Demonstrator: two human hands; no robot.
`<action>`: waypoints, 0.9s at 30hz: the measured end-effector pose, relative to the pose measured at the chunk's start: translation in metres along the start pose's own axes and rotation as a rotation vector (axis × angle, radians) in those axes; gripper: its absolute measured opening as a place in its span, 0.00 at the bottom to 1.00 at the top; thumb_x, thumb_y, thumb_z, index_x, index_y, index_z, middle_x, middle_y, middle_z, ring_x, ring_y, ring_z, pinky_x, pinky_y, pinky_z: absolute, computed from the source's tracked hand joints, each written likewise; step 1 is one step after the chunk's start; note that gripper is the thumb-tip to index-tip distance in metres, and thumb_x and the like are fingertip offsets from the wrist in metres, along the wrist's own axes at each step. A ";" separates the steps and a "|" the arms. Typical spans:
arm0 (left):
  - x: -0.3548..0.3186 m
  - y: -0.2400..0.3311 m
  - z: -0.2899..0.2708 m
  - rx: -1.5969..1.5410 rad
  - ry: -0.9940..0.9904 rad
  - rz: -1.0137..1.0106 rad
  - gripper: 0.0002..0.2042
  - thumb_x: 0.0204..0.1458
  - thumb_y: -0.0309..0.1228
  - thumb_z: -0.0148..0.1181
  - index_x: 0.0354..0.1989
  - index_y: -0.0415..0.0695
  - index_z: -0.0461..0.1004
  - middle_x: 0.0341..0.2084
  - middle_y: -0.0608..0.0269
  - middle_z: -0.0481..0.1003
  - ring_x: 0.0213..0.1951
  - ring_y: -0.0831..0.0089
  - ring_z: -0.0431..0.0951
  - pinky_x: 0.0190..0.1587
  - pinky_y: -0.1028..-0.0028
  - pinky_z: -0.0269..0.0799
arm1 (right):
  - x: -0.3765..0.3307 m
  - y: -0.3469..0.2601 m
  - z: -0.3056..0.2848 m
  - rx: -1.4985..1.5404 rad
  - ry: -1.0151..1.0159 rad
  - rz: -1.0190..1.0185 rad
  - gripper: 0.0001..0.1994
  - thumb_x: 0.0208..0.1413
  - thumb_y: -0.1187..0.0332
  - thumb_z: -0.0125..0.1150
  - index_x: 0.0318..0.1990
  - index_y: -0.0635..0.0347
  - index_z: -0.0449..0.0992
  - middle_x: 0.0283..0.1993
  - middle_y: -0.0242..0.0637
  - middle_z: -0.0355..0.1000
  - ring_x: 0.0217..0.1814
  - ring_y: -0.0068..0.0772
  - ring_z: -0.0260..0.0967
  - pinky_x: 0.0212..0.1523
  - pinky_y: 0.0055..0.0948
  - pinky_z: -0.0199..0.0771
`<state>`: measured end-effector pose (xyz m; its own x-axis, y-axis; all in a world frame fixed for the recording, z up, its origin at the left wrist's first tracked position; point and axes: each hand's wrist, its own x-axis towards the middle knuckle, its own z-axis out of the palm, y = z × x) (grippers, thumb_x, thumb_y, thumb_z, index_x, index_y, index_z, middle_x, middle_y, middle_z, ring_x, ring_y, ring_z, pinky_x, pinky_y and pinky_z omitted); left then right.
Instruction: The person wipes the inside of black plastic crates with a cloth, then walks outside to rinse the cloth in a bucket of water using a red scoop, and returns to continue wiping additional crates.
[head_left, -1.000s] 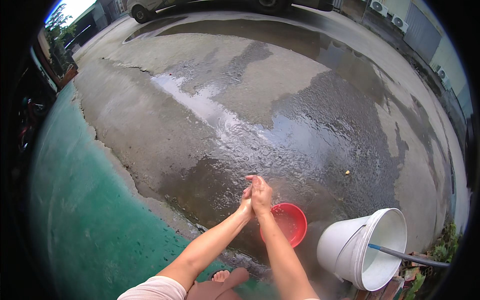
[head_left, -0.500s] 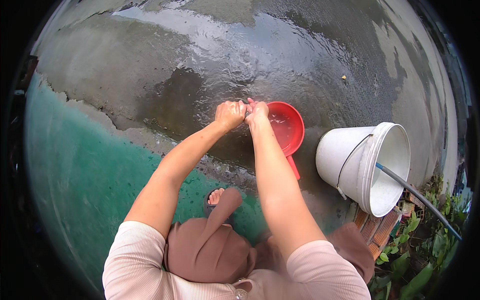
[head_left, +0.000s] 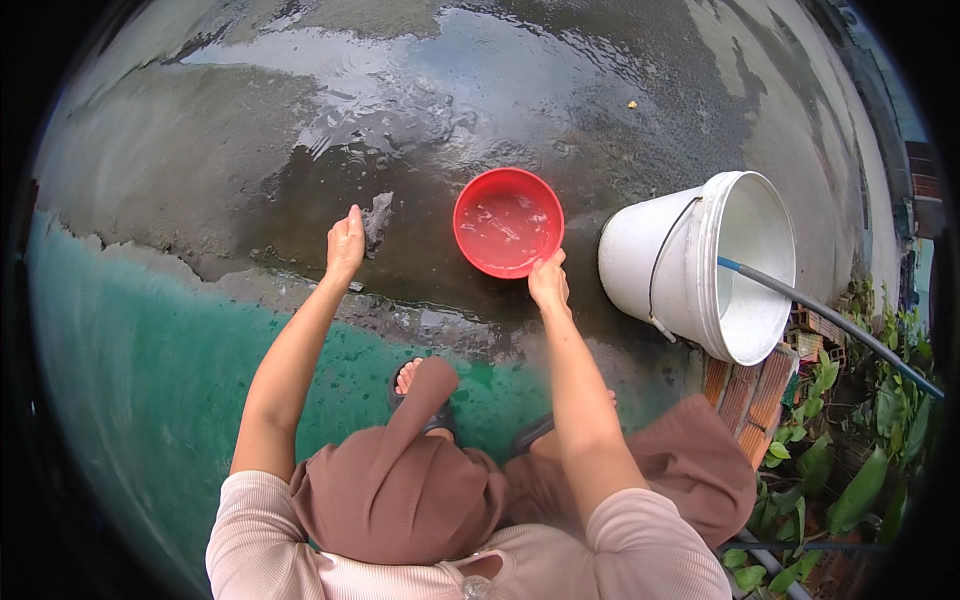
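Observation:
My right hand (head_left: 549, 281) is closed round the handle of a red plastic dipper (head_left: 508, 222) at the centre. Some water with bright reflections lies in its round bowl. To the left, my left hand (head_left: 346, 245) is held out above the wet ground, seen edge-on with its fingers stretched forward and wet. Just beside its fingers shows a ragged grey patch (head_left: 377, 221), which looks like splashing water, though I cannot be sure.
A white bucket (head_left: 655, 255) lies tilted at the right, its mouth facing right, with a grey hose (head_left: 850, 335) running into it. Bricks (head_left: 745, 400) and leafy plants (head_left: 815, 465) border the lower right. Puddled concrete (head_left: 560, 90) lies ahead; green floor (head_left: 150, 340) is at left.
My hands were together beside the dipper and have come apart. My left hand moved left; my right hand took hold of the dipper's handle, and the dipper now sits further left in view.

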<state>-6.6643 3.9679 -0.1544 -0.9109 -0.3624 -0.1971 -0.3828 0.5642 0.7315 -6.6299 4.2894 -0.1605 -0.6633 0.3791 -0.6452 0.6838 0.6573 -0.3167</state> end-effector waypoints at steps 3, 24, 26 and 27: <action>-0.002 -0.035 0.008 -0.205 -0.081 -0.065 0.29 0.58 0.48 0.37 0.23 0.30 0.69 0.17 0.48 0.71 0.22 0.59 0.73 0.30 0.59 0.64 | 0.040 -0.008 -0.007 0.147 0.073 -0.007 0.17 0.57 0.62 0.37 0.47 0.66 0.61 0.32 0.51 0.73 0.25 0.39 0.72 0.29 0.35 0.73; -0.015 0.017 -0.009 -0.273 -0.234 0.232 0.26 0.61 0.43 0.33 0.28 0.37 0.75 0.19 0.66 0.72 0.21 0.78 0.68 0.26 0.77 0.63 | -0.118 -0.044 -0.431 0.230 0.452 -0.456 0.21 0.60 0.61 0.43 0.60 0.54 0.57 0.26 0.32 0.69 0.25 0.19 0.65 0.24 0.21 0.64; -0.026 0.037 -0.003 -0.301 -0.274 0.190 0.26 0.61 0.43 0.33 0.28 0.37 0.75 0.19 0.67 0.72 0.21 0.79 0.68 0.26 0.77 0.63 | -0.139 -0.018 -0.444 -0.136 0.386 -0.281 0.29 0.55 0.64 0.51 0.64 0.49 0.50 0.34 0.39 0.73 0.30 0.22 0.68 0.31 0.25 0.68; -0.031 0.049 -0.003 -0.316 -0.293 0.174 0.26 0.61 0.43 0.33 0.28 0.37 0.75 0.19 0.67 0.72 0.21 0.79 0.68 0.26 0.78 0.63 | -0.148 -0.017 -0.442 -0.321 0.304 -0.152 0.32 0.53 0.64 0.53 0.65 0.46 0.48 0.37 0.43 0.74 0.33 0.27 0.71 0.34 0.29 0.71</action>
<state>-6.6546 4.0048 -0.1103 -0.9800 -0.0321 -0.1962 -0.1957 0.3279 0.9242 -6.6777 4.5098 0.2475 -0.8405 0.4053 -0.3595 0.4752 0.8702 -0.1301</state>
